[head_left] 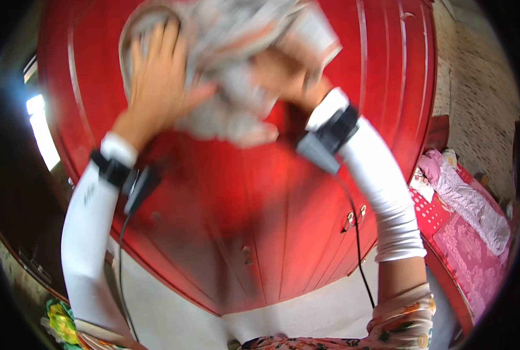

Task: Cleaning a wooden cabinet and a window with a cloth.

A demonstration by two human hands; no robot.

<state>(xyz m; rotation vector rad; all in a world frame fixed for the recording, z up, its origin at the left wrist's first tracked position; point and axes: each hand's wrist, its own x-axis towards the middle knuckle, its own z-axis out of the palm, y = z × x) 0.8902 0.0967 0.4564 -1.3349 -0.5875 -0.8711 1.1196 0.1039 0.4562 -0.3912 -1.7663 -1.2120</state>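
Observation:
A crumpled grey cloth [225,111] with pale orange-brown stripes hangs in front of a red wardrobe, at the top of the view. It is blurred, and whether it is a garment I cannot tell. My left hand [161,76] lies against the cloth's left part, its fingers stretched out and the thumb apart. At the cloth's right side is my right hand [283,76], smeared by motion. Folds cover most of its fingers, which seem to grip the cloth. Both my forearms wear white sleeves and black wrist straps with small grey devices and cables.
The red wardrobe [225,192] with panelled doors and metal handles [356,218] fills the middle. To the right stands a bed [464,251] with pink bedding beside a speckled wall. A bright window [43,133] is at the left; a yellow-green bag [62,322] lies low left.

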